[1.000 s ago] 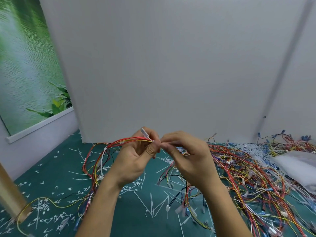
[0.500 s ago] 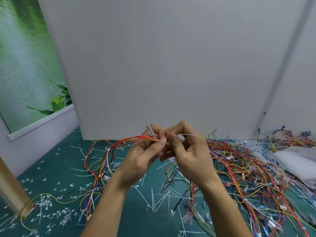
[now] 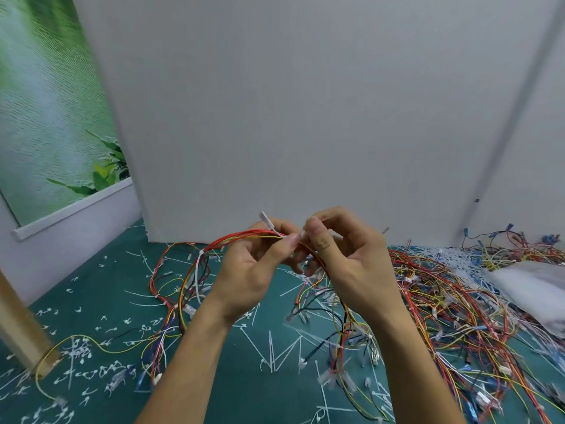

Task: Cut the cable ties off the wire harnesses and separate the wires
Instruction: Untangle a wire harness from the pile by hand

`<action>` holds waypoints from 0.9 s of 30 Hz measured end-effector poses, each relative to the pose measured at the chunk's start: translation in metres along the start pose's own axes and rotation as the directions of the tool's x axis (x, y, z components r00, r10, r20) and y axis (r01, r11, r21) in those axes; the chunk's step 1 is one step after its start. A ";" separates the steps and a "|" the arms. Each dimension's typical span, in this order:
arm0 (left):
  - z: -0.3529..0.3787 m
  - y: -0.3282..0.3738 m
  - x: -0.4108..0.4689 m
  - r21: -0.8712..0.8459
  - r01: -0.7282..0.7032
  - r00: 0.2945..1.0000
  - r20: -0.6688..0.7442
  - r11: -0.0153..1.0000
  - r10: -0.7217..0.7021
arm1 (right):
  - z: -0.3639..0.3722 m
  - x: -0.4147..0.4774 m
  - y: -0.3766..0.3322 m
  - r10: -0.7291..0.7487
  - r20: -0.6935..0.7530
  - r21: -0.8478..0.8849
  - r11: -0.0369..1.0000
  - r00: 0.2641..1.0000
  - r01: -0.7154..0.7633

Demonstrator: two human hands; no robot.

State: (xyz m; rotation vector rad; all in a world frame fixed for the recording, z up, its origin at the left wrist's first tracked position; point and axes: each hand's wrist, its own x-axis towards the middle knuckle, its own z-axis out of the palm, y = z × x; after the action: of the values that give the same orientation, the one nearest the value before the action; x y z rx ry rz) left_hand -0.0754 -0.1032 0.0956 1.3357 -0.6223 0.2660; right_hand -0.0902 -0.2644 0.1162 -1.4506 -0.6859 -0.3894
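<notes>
My left hand (image 3: 253, 267) pinches a bundle of red, orange and yellow wires, the wire harness (image 3: 195, 270), between thumb and fingers in mid-air. A white cable tie (image 3: 269, 224) sticks up from that pinch. My right hand (image 3: 345, 264) is close against the left, fingers curled around the same harness where it runs down toward the table. Another white tie (image 3: 201, 255) still wraps the harness further left. No cutting tool is visible in either hand.
Cut white tie pieces (image 3: 275, 353) litter the green table (image 3: 101, 301). A big tangle of coloured wires (image 3: 458, 310) fills the right side, beside a white bag (image 3: 532, 289). A grey panel (image 3: 305, 117) stands behind; a wooden post (image 3: 18, 328) is at left.
Both hands rose slightly and stayed together on the harness. The thin white strip seen by the right fingers half a second ago no longer shows.
</notes>
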 end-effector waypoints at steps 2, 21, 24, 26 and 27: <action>0.001 0.000 0.000 0.031 -0.016 0.998 -0.055 0.999 0.018 | 0.002 0.000 0.002 -0.004 0.003 -0.002 1.000 1.000 0.004; 0.015 0.009 -0.006 0.134 -0.137 0.971 -0.177 0.981 0.160 | 0.011 -0.005 0.005 -0.297 -0.077 -0.352 0.901 0.952 0.253; 0.019 0.009 -0.006 0.122 -0.133 0.968 -0.195 0.984 0.155 | 0.009 -0.006 0.005 -0.360 -0.068 -0.403 0.863 0.931 0.304; 0.019 0.007 -0.006 0.111 -0.120 0.968 -0.207 0.986 0.141 | 0.010 -0.005 0.006 -0.345 -0.071 -0.410 0.865 0.936 0.288; 0.018 0.005 -0.005 0.111 -0.110 0.968 -0.212 0.988 0.131 | 0.010 -0.005 0.006 -0.321 -0.078 -0.394 0.880 0.944 0.266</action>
State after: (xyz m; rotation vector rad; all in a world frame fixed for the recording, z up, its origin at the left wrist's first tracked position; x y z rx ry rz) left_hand -0.0873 -0.1185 0.0988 1.3427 -0.5101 0.5419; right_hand -0.0917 -0.2543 0.1081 -1.6644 -0.7459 -0.8963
